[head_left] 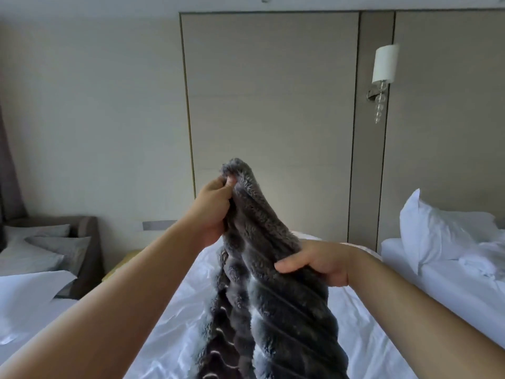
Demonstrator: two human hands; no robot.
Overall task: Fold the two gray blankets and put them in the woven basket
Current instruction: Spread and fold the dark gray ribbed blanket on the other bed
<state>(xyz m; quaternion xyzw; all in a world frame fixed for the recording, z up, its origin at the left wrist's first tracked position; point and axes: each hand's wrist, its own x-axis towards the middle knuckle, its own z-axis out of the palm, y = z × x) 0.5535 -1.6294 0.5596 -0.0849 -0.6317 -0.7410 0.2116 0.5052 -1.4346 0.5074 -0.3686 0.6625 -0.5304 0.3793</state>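
1. Head view: early in the task by my read. I see one gray blanket (276,310), bunched and not yet folded; no basket or second blanket in shot.
2. My left grip (214,212) pinches its top edge, and my right grip (319,265) clamps it lower down.
3. It's held up over the bed (360,324): plush, ribbed, dark.

Gray blanket (273,296), centre frame: thick plush cloth, long fuzzy pile in raised ribs, matt with a faint sheen on the ridges. Its reverse, lower centre: darker, flatter cloth with pale wavy stitching.
Bed sheet (175,324): white cloth, smooth, creased, slightly lustrous.
Pillow (431,236), right: white cloth, matt, crumpled.
Wall panels (273,91), upper centre: smooth, matt beige, thin metallic edge trim.
Wall lamp (385,64), upper right: matt white shade, polished metal bracket, clear glassy beads.
Sofa (87,231), left: brown-gray upholstery cloth, matt.
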